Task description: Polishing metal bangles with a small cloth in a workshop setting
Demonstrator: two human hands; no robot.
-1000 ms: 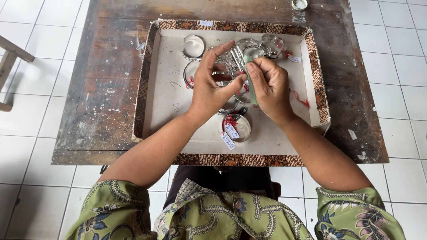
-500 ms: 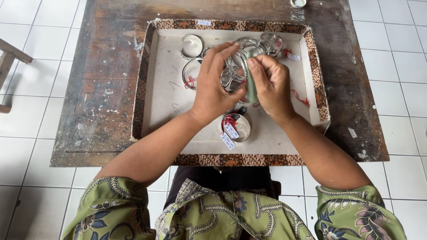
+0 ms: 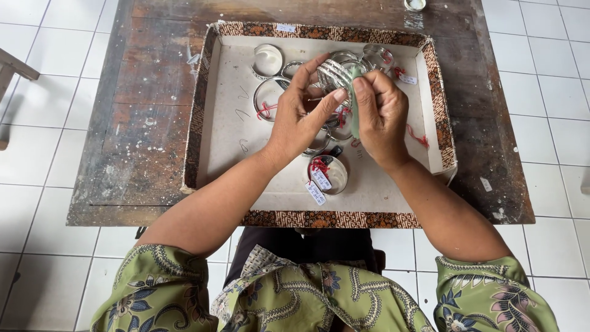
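Observation:
Over a shallow white tray (image 3: 233, 154) with a brown patterned rim, both hands are raised. My left hand (image 3: 301, 114) pinches a silver bangle (image 3: 335, 72) between thumb and fingers. My right hand (image 3: 381, 114) grips a pale green cloth (image 3: 354, 101) pressed against the same bangle. Under the hands lie more silver bangles, partly hidden. A tagged bangle (image 3: 326, 173) with red thread lies near the tray's front edge, below my wrists.
Other silver bangles (image 3: 268, 60) lie at the tray's back, one (image 3: 269, 101) tied with red thread. The tray sits on a worn dark wooden table (image 3: 147, 123) over white floor tiles. A small round container (image 3: 415, 5) stands at the table's far edge.
Both hands have shifted slightly on the bangle; my left fingers have turned around it while the cloth in my right hand stays against it.

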